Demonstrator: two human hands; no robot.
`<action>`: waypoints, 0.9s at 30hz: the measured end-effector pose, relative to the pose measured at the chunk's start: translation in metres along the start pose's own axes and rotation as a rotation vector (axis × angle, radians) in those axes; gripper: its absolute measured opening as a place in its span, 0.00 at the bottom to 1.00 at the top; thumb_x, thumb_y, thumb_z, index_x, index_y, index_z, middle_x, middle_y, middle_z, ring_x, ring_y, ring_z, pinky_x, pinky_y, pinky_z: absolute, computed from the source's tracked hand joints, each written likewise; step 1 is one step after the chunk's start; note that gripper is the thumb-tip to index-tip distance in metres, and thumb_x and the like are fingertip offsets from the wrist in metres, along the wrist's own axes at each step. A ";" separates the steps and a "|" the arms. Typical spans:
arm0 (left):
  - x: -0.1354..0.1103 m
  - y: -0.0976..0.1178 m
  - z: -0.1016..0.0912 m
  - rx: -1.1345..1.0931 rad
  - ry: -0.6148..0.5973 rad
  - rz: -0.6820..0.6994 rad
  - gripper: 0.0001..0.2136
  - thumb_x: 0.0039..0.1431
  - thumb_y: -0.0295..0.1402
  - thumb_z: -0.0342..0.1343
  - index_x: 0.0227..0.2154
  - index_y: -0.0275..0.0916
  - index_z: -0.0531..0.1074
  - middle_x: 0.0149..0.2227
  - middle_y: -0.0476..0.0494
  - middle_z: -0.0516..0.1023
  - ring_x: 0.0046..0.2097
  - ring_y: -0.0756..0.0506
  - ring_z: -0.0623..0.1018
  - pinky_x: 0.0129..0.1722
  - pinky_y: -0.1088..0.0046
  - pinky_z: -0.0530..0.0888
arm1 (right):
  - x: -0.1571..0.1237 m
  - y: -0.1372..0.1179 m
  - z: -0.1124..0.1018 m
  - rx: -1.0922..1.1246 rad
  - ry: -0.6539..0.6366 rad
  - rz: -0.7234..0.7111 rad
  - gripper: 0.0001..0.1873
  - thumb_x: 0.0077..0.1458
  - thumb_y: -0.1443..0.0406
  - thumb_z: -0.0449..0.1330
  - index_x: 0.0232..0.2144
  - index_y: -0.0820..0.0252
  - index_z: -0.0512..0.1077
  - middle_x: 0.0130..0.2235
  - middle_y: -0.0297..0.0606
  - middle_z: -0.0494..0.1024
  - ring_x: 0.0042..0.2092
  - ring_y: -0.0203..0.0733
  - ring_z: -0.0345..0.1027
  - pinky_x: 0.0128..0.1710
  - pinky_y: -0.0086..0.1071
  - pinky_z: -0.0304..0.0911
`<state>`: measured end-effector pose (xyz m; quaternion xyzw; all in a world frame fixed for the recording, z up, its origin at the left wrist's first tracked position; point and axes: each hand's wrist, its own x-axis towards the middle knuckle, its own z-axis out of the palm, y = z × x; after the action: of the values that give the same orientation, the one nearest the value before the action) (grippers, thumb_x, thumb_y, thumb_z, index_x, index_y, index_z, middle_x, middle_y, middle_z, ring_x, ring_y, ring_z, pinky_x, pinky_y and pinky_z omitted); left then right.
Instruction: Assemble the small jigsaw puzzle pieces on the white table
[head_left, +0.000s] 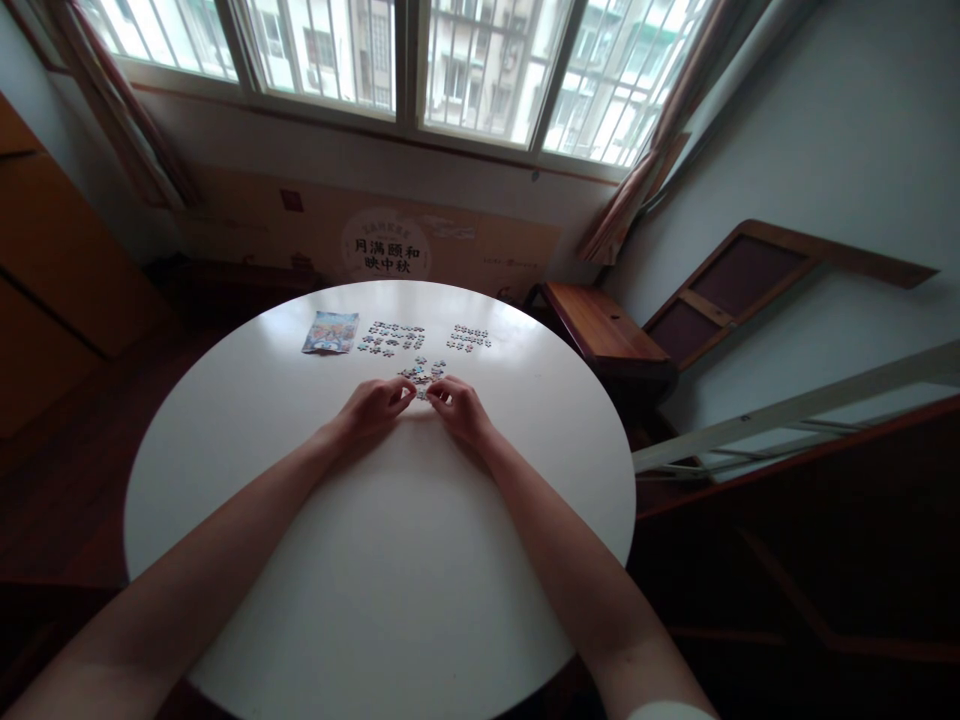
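My left hand (381,398) and my right hand (457,404) meet at the near edge of a small heap of jigsaw puzzle pieces (422,377) on a white round table (397,560). Thumb and fingers of both hands are pinched together. Between the fingertips a small puzzle piece (421,395) shows, partly covered by the fingers; its picture is too small to read. Beyond the heap, puzzle pieces (391,338) lie in rows at the left. Another group of puzzle pieces (470,338) is laid out in short rows at the right.
A colourful printed packet (331,333) lies on the table's far left part. Past the table's right edge stands a wooden stool or bench (604,320). Barred windows (480,80) and a large printed cardboard (480,225) are behind the table.
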<state>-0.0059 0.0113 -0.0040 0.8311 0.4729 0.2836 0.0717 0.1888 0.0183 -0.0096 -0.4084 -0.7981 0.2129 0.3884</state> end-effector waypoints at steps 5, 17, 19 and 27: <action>0.000 -0.001 0.001 0.000 0.007 0.002 0.12 0.59 0.37 0.49 0.36 0.38 0.75 0.21 0.50 0.73 0.22 0.52 0.69 0.27 0.78 0.61 | 0.000 0.001 0.001 -0.004 0.005 0.004 0.05 0.54 0.68 0.57 0.29 0.61 0.73 0.31 0.35 0.72 0.31 0.33 0.64 0.36 0.27 0.61; 0.000 -0.001 0.001 0.003 0.003 -0.003 0.12 0.59 0.37 0.49 0.37 0.38 0.75 0.21 0.50 0.72 0.22 0.52 0.68 0.26 0.78 0.61 | 0.000 0.002 0.002 -0.001 0.014 -0.010 0.04 0.54 0.68 0.57 0.29 0.61 0.73 0.31 0.34 0.72 0.31 0.32 0.64 0.36 0.27 0.61; 0.000 -0.001 0.001 0.004 0.004 0.000 0.12 0.59 0.37 0.49 0.37 0.38 0.75 0.21 0.50 0.72 0.22 0.52 0.69 0.27 0.78 0.61 | 0.000 0.002 0.002 -0.002 0.014 -0.010 0.04 0.54 0.68 0.57 0.29 0.61 0.73 0.31 0.35 0.72 0.31 0.32 0.64 0.36 0.27 0.62; 0.000 0.002 -0.001 0.006 0.003 -0.010 0.12 0.59 0.37 0.49 0.36 0.38 0.75 0.21 0.51 0.72 0.23 0.52 0.69 0.27 0.78 0.61 | 0.000 0.001 0.002 -0.001 0.012 0.001 0.04 0.54 0.68 0.57 0.29 0.61 0.73 0.31 0.35 0.72 0.30 0.32 0.64 0.35 0.27 0.62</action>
<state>-0.0051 0.0105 -0.0027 0.8285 0.4782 0.2830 0.0699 0.1880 0.0191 -0.0117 -0.4101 -0.7959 0.2102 0.3927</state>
